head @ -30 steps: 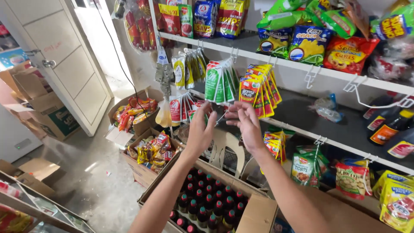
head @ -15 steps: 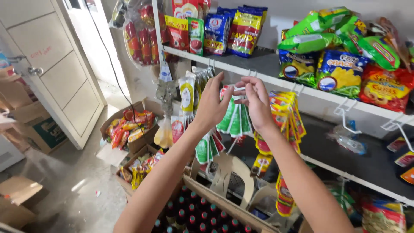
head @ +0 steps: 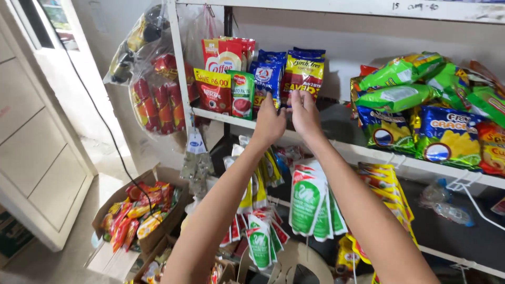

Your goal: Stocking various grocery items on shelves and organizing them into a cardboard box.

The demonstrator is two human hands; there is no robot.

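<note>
My left hand (head: 269,122) and my right hand (head: 305,113) are both raised to the white shelf (head: 368,152), side by side, in front of the blue and yellow packs (head: 302,73) standing there. The fingers of both hands touch the lower edge of those packs; whether either hand grips something small I cannot tell. A strip of green and white sachets (head: 310,202) hangs below my right forearm. Red coffee packs (head: 213,89) and a green tomato sauce pouch (head: 242,94) stand to the left of my hands.
Green and blue snack bags (head: 421,115) fill the shelf's right side. A clear bag of red packets (head: 152,100) hangs on the shelf's left post. A cardboard box of sachets (head: 137,215) sits on the floor, with a white door (head: 37,158) at the left.
My view tilted upward. Both hands rose from the hanging sachet strips to the shelf with the standing packs.
</note>
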